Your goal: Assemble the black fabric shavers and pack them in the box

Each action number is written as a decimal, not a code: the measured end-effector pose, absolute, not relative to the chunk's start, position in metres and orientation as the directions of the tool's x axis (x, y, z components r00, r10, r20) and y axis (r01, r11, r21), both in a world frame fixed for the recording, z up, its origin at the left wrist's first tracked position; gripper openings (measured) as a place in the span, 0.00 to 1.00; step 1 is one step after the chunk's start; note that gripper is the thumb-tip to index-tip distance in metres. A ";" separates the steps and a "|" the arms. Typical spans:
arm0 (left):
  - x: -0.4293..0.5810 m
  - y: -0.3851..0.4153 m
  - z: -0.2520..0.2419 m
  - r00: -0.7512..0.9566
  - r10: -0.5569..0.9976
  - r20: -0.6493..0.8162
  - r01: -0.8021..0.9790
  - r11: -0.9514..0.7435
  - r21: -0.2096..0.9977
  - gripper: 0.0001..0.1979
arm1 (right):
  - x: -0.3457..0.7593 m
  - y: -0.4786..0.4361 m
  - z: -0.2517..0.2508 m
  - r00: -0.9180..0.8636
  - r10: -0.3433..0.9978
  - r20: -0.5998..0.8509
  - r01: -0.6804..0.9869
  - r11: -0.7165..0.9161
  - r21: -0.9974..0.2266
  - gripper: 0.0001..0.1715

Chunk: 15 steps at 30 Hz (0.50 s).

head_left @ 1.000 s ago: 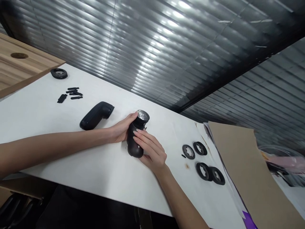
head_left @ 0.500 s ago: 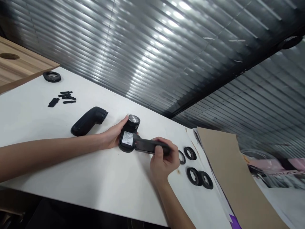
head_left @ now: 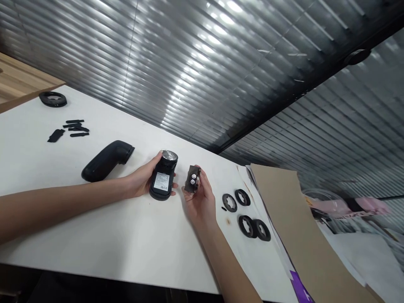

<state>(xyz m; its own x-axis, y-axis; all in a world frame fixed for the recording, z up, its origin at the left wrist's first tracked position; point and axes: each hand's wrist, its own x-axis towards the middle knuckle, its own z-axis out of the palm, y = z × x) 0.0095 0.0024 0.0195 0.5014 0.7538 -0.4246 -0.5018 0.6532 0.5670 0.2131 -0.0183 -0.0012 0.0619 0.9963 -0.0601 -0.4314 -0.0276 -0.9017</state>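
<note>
My left hand is closed around a black fabric shaver, with its silver mesh head up and a white label facing me. To the right of it, my right hand grips a dark box-shaped piece. Two round silvery spots show on that piece's end, which faces me. A gap separates the piece from the shaver. On the table left of the shaver lies a curved black housing.
Several black rings with notched openings lie at the right, by a small black bit. Thin black strips and another ring are at the far left. Brown cardboard borders the table on the right; corrugated metal rises behind.
The dark piece has come away from the shaver's side and turned end-on in my right hand. My left hand still holds the shaver. The whole view has shifted slightly.
</note>
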 end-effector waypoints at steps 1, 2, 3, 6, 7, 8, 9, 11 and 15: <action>0.010 0.002 0.019 0.503 0.755 -0.421 -0.502 0.651 0.569 0.31 | 0.214 -0.019 0.000 0.040 0.996 -0.077 -0.455 -0.050 -0.889 0.24; 0.009 0.002 0.017 0.509 0.756 -0.412 -0.503 0.649 0.571 0.31 | 0.215 -0.019 0.001 0.017 0.995 -0.098 -0.481 -0.078 -0.873 0.25; 0.009 0.002 0.015 0.517 0.758 -0.399 -0.504 0.646 0.573 0.31 | 0.216 -0.020 0.002 -0.009 0.993 -0.117 -0.505 -0.105 -0.856 0.25; 0.008 0.002 0.012 0.534 0.755 -0.381 -0.501 0.645 0.577 0.32 | 0.216 -0.021 0.005 -0.071 0.988 -0.140 -0.535 -0.156 -0.830 0.24; 0.008 0.002 0.013 0.536 0.751 -0.385 -0.494 0.649 0.579 0.33 | 0.216 -0.021 0.007 -0.082 0.987 -0.137 -0.534 -0.159 -0.830 0.24; 0.008 0.002 0.014 0.538 0.746 -0.392 -0.485 0.654 0.581 0.34 | 0.215 -0.021 0.008 -0.087 0.987 -0.136 -0.531 -0.161 -0.832 0.24; 0.007 0.001 0.016 0.538 0.742 -0.401 -0.475 0.659 0.583 0.34 | 0.214 -0.022 0.010 -0.089 0.986 -0.139 -0.528 -0.165 -0.833 0.25; 0.007 0.000 0.021 0.527 0.736 -0.424 -0.458 0.667 0.588 0.35 | 0.212 -0.023 0.013 -0.090 0.983 -0.162 -0.527 -0.185 -0.830 0.27; 0.007 -0.002 0.028 0.503 0.745 -0.439 -0.460 0.661 0.593 0.33 | 0.210 -0.023 0.017 -0.059 0.976 -0.211 -0.559 -0.207 -0.803 0.28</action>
<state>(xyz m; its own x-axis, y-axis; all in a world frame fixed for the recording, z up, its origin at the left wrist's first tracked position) 0.0068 -0.0017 0.0276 0.5030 0.7445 -0.4389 -0.4599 0.6605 0.5935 0.2096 -0.0234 0.0165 -0.0586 0.9757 -0.2110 -0.5594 -0.2072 -0.8026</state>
